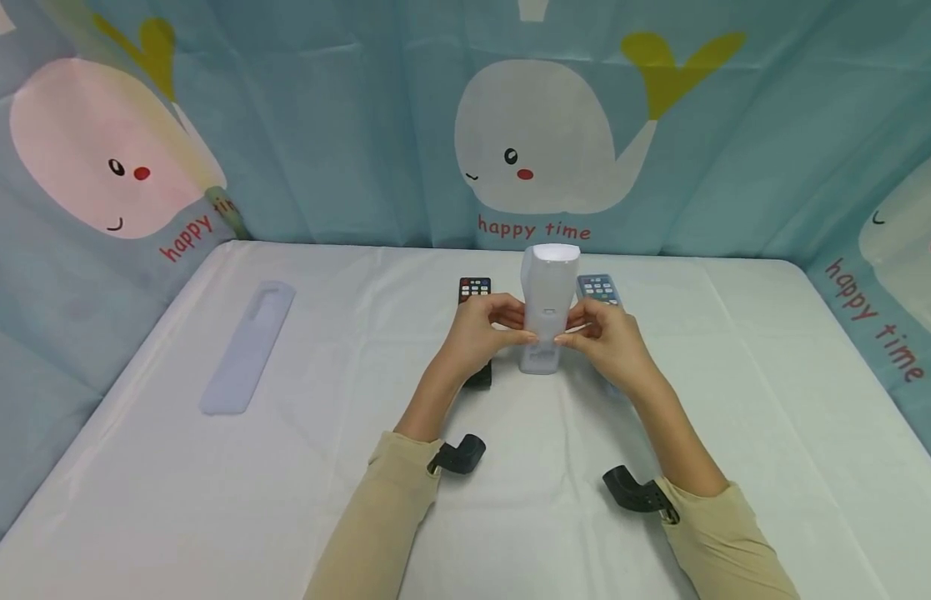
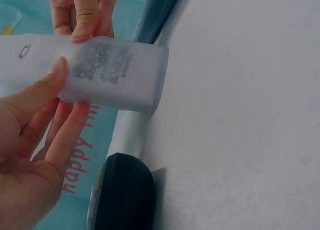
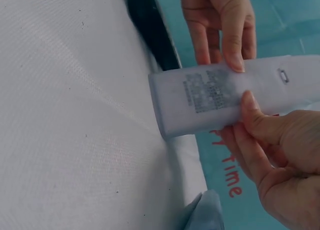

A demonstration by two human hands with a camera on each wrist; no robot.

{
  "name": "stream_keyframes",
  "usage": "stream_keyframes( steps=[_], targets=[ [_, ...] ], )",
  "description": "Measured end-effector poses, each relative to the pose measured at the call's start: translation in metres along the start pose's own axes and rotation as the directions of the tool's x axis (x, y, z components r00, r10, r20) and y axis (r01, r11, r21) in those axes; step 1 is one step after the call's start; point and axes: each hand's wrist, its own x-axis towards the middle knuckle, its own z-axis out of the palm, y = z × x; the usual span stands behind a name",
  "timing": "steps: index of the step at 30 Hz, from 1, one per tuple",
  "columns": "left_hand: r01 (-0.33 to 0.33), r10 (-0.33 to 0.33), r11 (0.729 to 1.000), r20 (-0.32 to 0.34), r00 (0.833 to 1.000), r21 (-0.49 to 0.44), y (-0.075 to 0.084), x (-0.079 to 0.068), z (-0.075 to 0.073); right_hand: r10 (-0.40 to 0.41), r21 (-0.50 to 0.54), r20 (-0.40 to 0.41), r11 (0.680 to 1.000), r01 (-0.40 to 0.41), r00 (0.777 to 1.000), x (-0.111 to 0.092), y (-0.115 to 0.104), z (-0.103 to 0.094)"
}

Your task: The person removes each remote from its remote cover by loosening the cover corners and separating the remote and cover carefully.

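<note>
Both hands hold up a white remote control (image 1: 549, 287) in a translucent sleeve, upright above the table in the head view. My left hand (image 1: 483, 335) pinches its left edge, thumb on the near face and fingers behind. The right hand (image 1: 613, 343) pinches the opposite edge in the same way. In the left wrist view, a blurred printed label shows on the sleeved remote (image 2: 115, 75) near its lower end. The thumbs lie flat on that labelled face in the right wrist view, where the remote (image 3: 175, 102) crosses the middle.
A black remote (image 1: 476, 287) lies partly behind my left hand, and a blue-grey remote (image 1: 600, 288) behind the right. A flat translucent sleeve (image 1: 247, 350) lies at the left of the white-covered table (image 1: 165, 500). A whale-print curtain (image 1: 345, 125) hangs behind the table.
</note>
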Motion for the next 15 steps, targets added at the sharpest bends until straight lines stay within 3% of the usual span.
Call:
stream_keyframes(
  steps=[15],
  targets=[
    [0.022, -0.023, 0.998, 0.032, 0.999, 0.05, -0.0056, 0.0033, 0.0024, 0.019, -0.078, 0.069, 0.997, -0.013, 0.997, 0.0049, 0.0, 0.0013]
  ],
)
